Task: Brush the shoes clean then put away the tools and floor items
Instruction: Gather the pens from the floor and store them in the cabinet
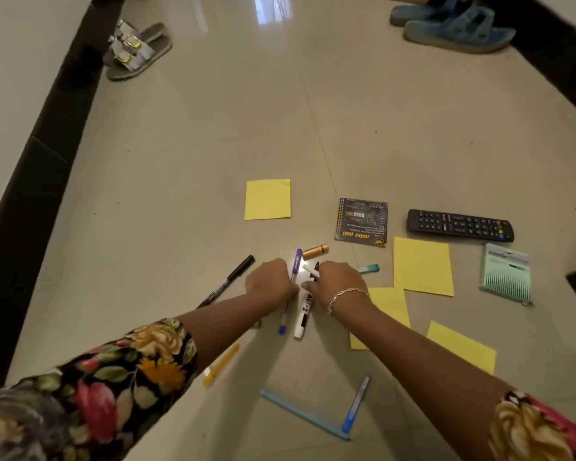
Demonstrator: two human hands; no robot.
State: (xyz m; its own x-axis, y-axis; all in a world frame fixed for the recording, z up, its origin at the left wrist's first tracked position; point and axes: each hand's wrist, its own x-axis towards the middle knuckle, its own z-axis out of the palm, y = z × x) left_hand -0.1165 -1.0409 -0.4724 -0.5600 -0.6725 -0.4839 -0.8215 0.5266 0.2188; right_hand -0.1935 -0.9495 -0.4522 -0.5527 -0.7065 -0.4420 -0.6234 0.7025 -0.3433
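Left hand [270, 281] curled round slim plastic purple pen [296, 265]; right hand [338, 281] pinching cylindrical white marker [305, 314], both low on glossy tile floor [180, 161]. Four flat yellow paper squares [268, 199], 12 to 5 o'clock. Two pairs: buckled grey sandals [137, 48] 11 o'clock, blue sandals [453, 24] 1 o'clock.

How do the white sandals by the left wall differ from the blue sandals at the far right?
The white sandals carry gold buckles; the blue sandals show none visible. The white sandals have grey soles; the blue sandals are blue all over and look chunkier. The white sandals sit fully in view by the dark skirting; the blue sandals are cut by the frame's top edge. Both are two-strap pairs side by side on the tiled floor, untouched.
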